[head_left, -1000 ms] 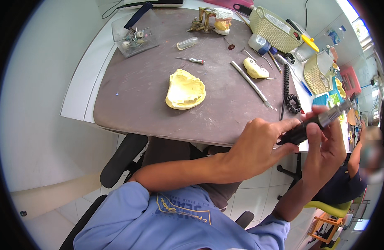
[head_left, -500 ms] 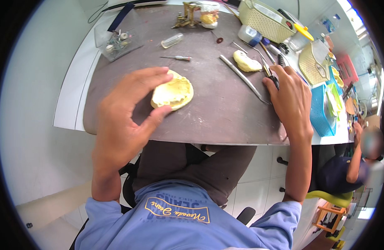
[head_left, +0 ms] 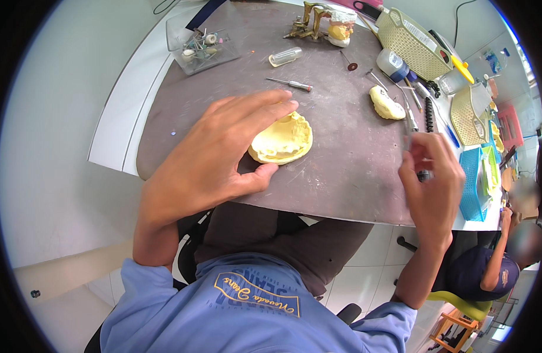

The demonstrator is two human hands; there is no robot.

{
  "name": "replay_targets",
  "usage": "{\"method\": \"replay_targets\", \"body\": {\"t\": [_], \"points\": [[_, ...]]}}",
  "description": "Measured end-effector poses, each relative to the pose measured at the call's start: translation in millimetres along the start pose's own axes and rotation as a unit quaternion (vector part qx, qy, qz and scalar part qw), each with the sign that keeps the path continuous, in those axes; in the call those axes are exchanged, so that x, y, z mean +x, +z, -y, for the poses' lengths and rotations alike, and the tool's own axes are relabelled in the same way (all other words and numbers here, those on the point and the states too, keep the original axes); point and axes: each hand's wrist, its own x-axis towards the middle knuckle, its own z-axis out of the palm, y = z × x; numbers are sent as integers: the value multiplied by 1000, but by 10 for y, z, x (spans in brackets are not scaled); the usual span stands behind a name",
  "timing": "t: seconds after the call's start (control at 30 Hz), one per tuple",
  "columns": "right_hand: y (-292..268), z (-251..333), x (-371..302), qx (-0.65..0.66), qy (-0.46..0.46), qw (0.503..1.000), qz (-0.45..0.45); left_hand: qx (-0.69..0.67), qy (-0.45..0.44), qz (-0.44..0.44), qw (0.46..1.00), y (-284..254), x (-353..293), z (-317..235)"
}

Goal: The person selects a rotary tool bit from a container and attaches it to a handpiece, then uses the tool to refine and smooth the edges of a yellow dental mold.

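A pale yellow plaster dental cast lies near the front of the brown work surface, hollow side up. My left hand curves around it, fingertips at the far rim and thumb at the near edge. At the right, my right hand is closed on a slim metal tool, smeared by motion, its tip unclear. Beyond that hand lies a second yellow plaster piece. A small screwdriver rests behind the cast.
A clear box of small burs stands at far left, a clear tube nearby. At the back is a brass articulator with casts. Cream baskets, a bottle and a blue basket line the right. Another person sits beyond.
My view has shifted, moving the scene rightward. The slim metal tool has left the tabletop and is in my right hand, nearer the front edge. My left hand stays around the cast.
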Motion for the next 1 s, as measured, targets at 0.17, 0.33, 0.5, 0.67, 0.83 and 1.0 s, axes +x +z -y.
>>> {"method": "replay_targets", "body": {"t": [0.17,0.33,0.5,0.67,0.83,1.0], "points": [[73,163,-316,272,-41,949,-154,-83,-56,-36,994,51,15,-104],[443,505,-524,318,-151,927,-131,-120,-96,-73,985,113,-46,-171],[627,647,-617,341,-94,929,-107,-80,-50,-64,993,124,-48,-128],[632,707,-517,298,-124,941,-98,-89,-68,-63,992,109,-57,-127],[658,750,-464,257,-129,954,-83,-101,-71,-73,990,140,-64,-88],[672,736,-463,241,-130,960,-64,-97,-73,-59,991,118,-56,-77]]}}
